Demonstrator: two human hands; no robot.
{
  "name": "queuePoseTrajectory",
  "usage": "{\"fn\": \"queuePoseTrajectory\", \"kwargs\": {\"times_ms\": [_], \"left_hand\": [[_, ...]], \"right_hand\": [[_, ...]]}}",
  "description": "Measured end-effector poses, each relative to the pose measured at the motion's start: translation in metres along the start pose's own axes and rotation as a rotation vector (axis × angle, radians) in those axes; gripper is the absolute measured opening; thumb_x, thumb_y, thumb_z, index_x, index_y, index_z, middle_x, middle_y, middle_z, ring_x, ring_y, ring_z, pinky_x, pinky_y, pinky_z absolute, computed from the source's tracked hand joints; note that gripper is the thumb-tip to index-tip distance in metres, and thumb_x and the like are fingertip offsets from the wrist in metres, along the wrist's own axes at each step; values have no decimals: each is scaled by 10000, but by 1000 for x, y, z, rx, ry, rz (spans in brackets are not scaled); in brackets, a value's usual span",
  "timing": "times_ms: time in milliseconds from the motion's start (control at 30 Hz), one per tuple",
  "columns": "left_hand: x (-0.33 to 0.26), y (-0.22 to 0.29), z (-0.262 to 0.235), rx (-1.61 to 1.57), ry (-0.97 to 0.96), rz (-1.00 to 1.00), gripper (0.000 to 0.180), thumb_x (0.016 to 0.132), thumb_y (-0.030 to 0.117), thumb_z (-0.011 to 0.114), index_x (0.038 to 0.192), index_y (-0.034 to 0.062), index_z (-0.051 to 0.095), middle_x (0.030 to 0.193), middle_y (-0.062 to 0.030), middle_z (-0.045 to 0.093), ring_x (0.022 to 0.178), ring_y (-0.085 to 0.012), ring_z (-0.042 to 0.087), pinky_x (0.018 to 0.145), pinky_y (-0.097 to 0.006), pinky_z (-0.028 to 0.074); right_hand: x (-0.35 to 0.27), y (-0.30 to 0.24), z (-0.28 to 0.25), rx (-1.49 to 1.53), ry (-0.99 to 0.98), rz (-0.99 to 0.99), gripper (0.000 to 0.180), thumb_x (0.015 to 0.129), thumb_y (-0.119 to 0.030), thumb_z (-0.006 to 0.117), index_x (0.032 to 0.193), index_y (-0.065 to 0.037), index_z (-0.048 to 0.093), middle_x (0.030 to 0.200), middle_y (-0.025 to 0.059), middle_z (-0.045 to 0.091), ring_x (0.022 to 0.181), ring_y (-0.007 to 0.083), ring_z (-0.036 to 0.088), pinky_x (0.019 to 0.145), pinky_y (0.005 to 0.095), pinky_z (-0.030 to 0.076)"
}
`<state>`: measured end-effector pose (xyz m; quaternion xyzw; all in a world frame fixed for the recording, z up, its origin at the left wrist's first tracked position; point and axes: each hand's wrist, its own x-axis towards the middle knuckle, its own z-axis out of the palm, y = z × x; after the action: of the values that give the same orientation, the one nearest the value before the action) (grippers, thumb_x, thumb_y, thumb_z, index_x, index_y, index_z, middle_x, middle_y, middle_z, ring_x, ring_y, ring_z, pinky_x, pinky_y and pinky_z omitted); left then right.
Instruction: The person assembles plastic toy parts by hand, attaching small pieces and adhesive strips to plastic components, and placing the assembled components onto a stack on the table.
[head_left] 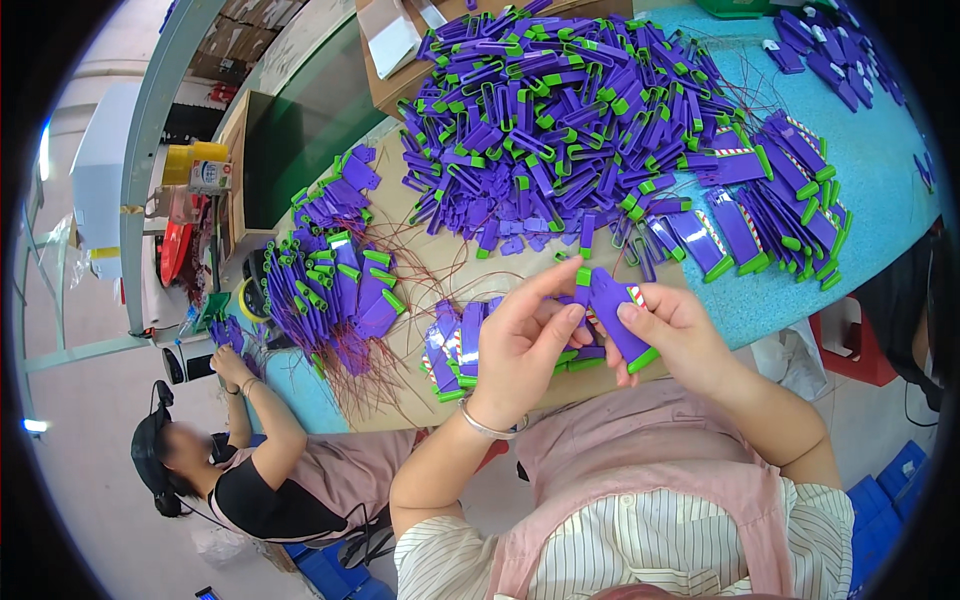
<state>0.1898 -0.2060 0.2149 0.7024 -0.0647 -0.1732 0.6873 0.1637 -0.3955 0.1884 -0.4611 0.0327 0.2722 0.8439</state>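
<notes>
In front of my body, my left hand [515,345] pinches a narrow purple plastic piece with a green tip [583,278] between thumb and fingers. My right hand [682,332] grips a wider flat purple plastic panel [622,325], which has a green end and a red-and-white striped edge. The two pieces are close together; whether they are joined I cannot tell. Just beyond my hands rises a large heap of purple frames with green ends [560,120]. Below my left hand lie several striped purple panels [445,345], partly hidden by it.
Stacked purple panels [800,190] lie at the right on the blue tabletop [760,300]. At the left, a pile of purple parts [305,285] trails thin red wires [385,375]. A co-worker [215,450] sits at the left. A cardboard box [385,85] stands behind the heap.
</notes>
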Motion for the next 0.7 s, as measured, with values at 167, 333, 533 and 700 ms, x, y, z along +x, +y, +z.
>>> {"fn": "queuePoseTrajectory", "kwargs": {"times_ms": [167, 333, 533, 700], "left_hand": [[-5, 9, -7, 222, -249, -9, 303, 888, -28, 620, 1189, 8, 632, 1031, -70, 604, 718, -104, 621, 639, -223, 522], [-4, 7, -8, 295, -113, -43, 133, 832, 72, 721, 909, -8, 647, 848, -62, 612, 722, -120, 583, 638, -264, 467], [-5, -1, 0, 195, -129, -104, 193, 907, 146, 611, 805, -12, 566, 804, -66, 544, 795, -182, 525, 730, -303, 423], [16, 18, -46, 30, 16, 163, 257, 953, 170, 562, 782, -18, 597, 798, -71, 568, 834, -165, 534, 749, -297, 440]], "right_hand": [[-6, -6, -2, -363, -94, 217, 167, 956, -174, 583, 1015, -18, 580, 779, 50, 636, 653, 130, 623, 557, 232, 473], [-2, -9, 2, -854, -7, -422, 535, 839, -95, 699, 1325, -40, 483, 983, 105, 624, 888, 185, 613, 748, 292, 480], [-3, -1, 17, -674, -2, -188, 663, 854, -5, 623, 1458, -66, 358, 1208, 180, 602, 1052, 272, 614, 906, 362, 471], [-8, -2, 2, -693, -39, -244, 369, 919, -77, 561, 1270, 23, 512, 972, 209, 641, 902, 339, 635, 806, 398, 485]]}}
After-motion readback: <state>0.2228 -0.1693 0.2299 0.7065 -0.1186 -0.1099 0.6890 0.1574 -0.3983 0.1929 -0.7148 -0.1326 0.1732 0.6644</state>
